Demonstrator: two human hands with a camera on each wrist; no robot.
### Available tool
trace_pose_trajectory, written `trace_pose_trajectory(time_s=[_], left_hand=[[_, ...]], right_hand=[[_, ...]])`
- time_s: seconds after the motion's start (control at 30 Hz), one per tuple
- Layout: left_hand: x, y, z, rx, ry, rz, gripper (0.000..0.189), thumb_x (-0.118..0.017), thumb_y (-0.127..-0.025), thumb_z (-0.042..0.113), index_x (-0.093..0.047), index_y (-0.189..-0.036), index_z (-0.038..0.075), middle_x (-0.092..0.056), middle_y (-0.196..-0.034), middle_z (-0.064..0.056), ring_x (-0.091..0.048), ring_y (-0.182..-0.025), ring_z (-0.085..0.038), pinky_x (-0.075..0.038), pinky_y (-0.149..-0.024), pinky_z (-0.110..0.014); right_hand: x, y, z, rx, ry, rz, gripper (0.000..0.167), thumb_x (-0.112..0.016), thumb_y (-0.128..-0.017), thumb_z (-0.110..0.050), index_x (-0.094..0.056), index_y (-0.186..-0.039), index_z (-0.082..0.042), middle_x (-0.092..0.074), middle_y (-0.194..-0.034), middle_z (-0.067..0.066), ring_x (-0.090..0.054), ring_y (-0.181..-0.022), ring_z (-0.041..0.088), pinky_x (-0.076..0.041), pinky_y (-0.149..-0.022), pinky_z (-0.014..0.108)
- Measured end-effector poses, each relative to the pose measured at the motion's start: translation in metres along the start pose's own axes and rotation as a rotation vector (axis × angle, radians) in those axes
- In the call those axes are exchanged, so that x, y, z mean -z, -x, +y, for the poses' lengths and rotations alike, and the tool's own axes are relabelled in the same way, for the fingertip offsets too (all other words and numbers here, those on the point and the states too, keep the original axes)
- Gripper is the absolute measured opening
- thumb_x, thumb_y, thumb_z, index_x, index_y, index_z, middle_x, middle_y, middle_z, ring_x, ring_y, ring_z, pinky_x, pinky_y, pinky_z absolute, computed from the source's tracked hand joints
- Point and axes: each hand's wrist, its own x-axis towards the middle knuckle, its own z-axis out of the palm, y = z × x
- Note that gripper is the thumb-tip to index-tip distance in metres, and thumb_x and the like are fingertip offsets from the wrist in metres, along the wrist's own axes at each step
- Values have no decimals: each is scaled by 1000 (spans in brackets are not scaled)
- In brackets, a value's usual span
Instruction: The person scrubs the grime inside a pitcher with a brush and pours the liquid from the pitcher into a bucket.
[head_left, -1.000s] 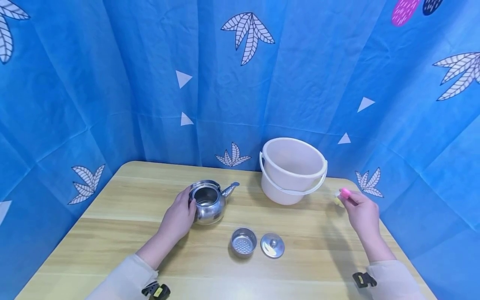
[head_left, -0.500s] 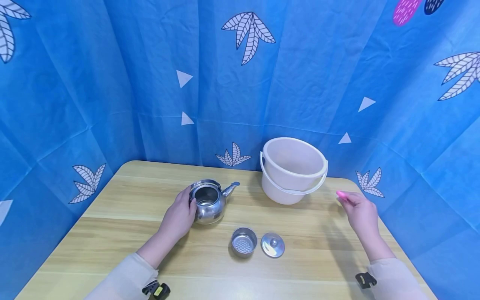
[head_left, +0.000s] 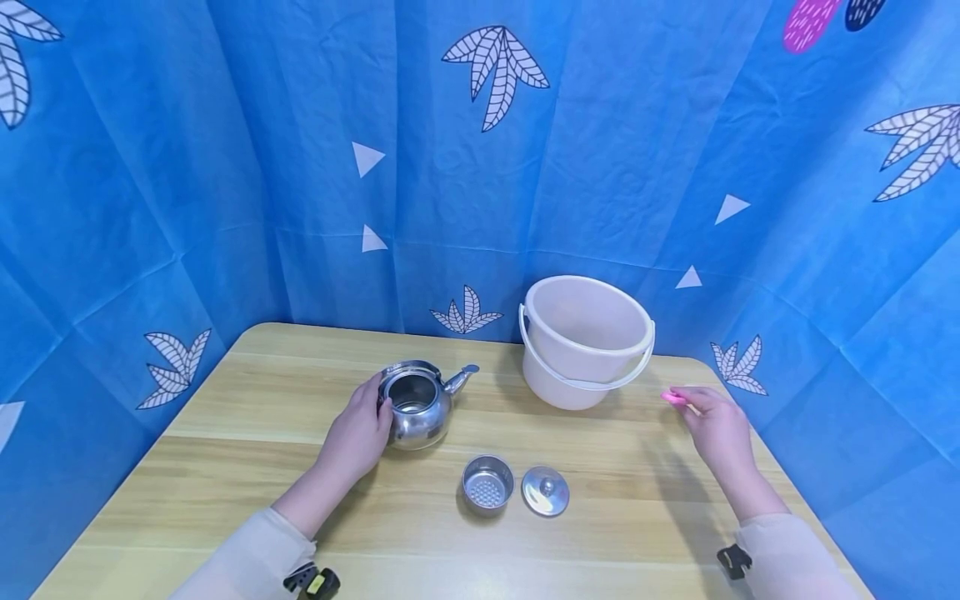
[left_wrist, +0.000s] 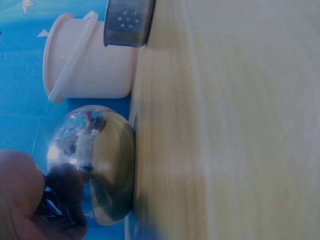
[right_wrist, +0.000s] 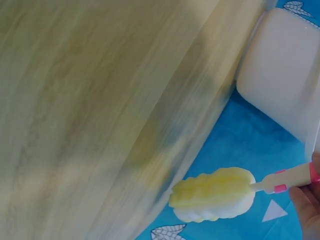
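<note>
On the left of the table, my left hand grips the side of a shiny steel kettle; in the left wrist view its fingers curl at the kettle's dark handle. The kettle's top is uncovered and its spout points right. My right hand, right of the bucket, pinches the pink-ended handle of a sponge bottle brush. The right wrist view shows the brush's yellow and white sponge head, which is hidden in the head view. A perforated steel strainer cup and a round lid lie between the hands.
A white bucket with its handle hanging at the front stands at the back right of the wooden table. Blue patterned cloth hangs behind and along both sides.
My right hand has moved slightly left and turned, so the brush's pink end now points left and lower. Its yellow head has gone out of sight in the head view. My left hand stays still.
</note>
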Motion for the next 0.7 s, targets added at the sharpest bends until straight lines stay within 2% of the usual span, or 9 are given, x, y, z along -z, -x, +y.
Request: trace_pose_trajectory(time_s=[0.17, 0.33, 0.43, 0.6, 0.7], left_hand=[[0, 1, 1, -6, 2, 7, 57, -39, -107, 25, -31, -151, -10, -38, -150, -31, -45, -133, -46, -40, -108, -58], [1, 1, 1, -7, -1, 6, 56, -40, -107, 25, -31, -151, -10, -38, -150, -31, -44, -134, -46, -40, -108, -58], [1, 0, 1, -6, 1, 6, 57, -40, -107, 25, -31, -151, -10, -38, -150, -31, -44, -134, -46, -40, -109, -58], [1, 1, 0, -5, 5, 4, 57, -39, -107, 25, -31, -151, -10, -38, -150, -31, -45, -134, -47, -40, -108, -59], [1, 1, 0, -6, 6, 3, 57, -39, -107, 25, -30, -151, -10, -38, -151, -31, -45, -133, -47, -40, -108, -59]], right_hand=[[-1, 1, 1, 38, 4, 6, 30, -78, -76, 12, -77, -103, 0, -74, -100, 19, -68, -94, 42, -54, -81, 56], [-4, 0, 5, 117, 26, 2, 31, -79, -74, 13, -77, -103, 1, -74, -98, 19, -69, -92, 42, -55, -79, 56], [-7, -1, 7, 139, 39, -30, 30, -78, -76, 11, -77, -104, 0, -74, -100, 19, -69, -94, 42, -55, -80, 57], [-9, -1, 10, 130, 66, -110, 27, -75, -80, 9, -76, -106, 1, -72, -105, 20, -67, -97, 44, -55, -83, 58], [-10, 0, 11, 146, 98, -129, 28, -75, -80, 9, -75, -106, 3, -71, -104, 20, -67, -95, 44, -55, -82, 58]])
